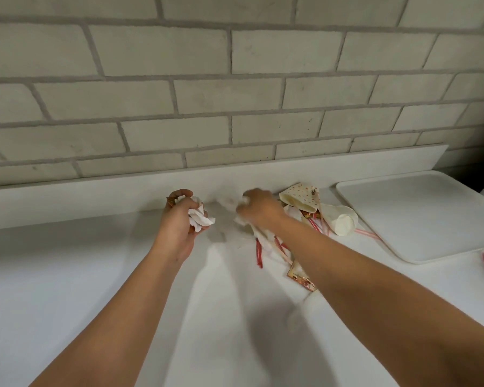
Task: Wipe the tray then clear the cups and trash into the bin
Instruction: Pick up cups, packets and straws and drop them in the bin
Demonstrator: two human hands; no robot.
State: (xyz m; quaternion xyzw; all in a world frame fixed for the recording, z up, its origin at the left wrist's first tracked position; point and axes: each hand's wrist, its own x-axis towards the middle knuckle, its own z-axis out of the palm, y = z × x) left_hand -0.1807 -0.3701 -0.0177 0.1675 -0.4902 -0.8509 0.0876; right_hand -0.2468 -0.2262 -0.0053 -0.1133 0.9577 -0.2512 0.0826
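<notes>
Our left hand (183,216) sits at the far edge of the desk (67,275), near its middle, fingers curled tight round a crumpled napkin (201,219). Our right hand (259,209) is just beside it, blurred, fingers bent down over a white tissue (229,203) and apparently bunching it.

The rest of the trash lies directly to the right of that hand along the far edge, so the right hand is much the nearer; the left would have to cross over. The next reach, we judge, goes rightward.

We count two cups, both on their sides and touching: a dotted cup (299,198) and a plain white cup (341,222). The striped straws (259,251) number at least four, though some are hidden under the arm, and most run from the far edge toward the near one. There is one wrapper (302,277) on the near side of the pile and one tray (419,216) at the far right corner, bare. No bin shows.
</notes>
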